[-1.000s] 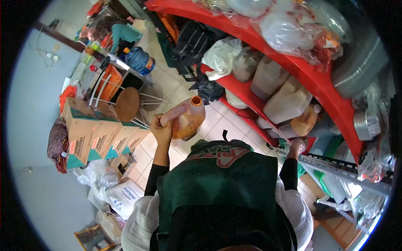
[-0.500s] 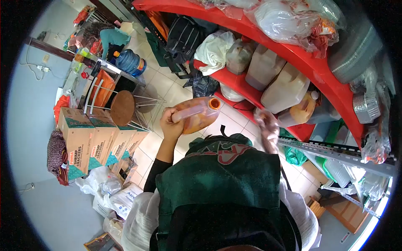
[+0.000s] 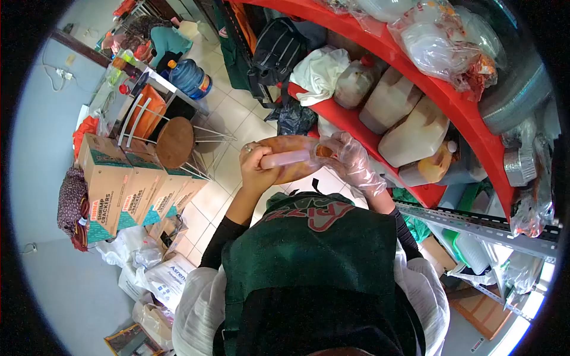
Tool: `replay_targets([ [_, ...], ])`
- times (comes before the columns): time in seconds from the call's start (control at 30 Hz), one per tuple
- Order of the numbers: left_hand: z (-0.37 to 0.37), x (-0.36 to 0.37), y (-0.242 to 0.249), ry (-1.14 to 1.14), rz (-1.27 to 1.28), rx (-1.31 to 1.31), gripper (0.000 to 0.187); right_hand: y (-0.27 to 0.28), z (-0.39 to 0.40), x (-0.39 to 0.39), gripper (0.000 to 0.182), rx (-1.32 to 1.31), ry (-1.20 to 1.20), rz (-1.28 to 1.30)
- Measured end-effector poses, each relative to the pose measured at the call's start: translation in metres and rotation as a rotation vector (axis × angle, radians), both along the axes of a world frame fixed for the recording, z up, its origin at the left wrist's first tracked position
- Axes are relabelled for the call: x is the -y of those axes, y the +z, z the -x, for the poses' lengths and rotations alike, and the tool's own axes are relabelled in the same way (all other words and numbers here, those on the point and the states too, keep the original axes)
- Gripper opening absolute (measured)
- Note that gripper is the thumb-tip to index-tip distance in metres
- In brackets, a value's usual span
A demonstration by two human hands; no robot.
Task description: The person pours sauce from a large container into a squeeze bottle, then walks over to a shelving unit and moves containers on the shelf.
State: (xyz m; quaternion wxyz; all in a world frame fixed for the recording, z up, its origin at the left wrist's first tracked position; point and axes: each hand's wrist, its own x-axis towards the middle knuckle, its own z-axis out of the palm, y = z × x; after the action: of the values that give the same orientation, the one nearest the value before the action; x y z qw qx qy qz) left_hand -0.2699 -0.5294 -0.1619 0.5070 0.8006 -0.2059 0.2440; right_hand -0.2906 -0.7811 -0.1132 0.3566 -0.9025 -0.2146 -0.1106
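The left hand (image 3: 256,167) has a closed grip on the handle of an orange-filled jug (image 3: 291,158), lying sideways at chest height, mouth toward the red shelf (image 3: 457,113). The gloved right hand (image 3: 351,161) closes over the mouth. Below is tiled floor (image 3: 237,118), with cardboard boxes (image 3: 127,190) to the left.

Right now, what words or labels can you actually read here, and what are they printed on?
"SHRIMP CRACKERS" on the stacked cardboard boxes; their small red logo is too blurred.
"Asren...", cut off, on the white sack.
Red lettering on the green apron is upside down and folded: unreadable.
Shelf jugs: no readable label.
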Motion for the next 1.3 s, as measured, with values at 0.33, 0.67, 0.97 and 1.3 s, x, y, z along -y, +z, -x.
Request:
replay_targets([
  [0.33, -0.011, -0.008, 0.036, 0.047, 0.238, -0.301, 0.02, 0.026, -0.005, -0.023, 0.045, 0.359, -0.039, 0.103],
  [0.67, -0.026, -0.016, 0.079, -0.019, 0.372, -0.378, 0.022, 0.06, -0.021, -0.041, 0.049, 0.442, -0.109, 0.093],
  [0.97, -0.012, -0.013, 0.097, -0.014, 0.34, -0.212, 0.02, 0.069, -0.011, -0.054, 0.046, 0.544, -0.21, 0.161],
  [1.3, -0.07, -0.044, 0.082, -0.033, 0.753, -0.463, 0.031, 0.067, -0.015, -0.015, 0.041, 0.191, -0.324, -0.842],
])
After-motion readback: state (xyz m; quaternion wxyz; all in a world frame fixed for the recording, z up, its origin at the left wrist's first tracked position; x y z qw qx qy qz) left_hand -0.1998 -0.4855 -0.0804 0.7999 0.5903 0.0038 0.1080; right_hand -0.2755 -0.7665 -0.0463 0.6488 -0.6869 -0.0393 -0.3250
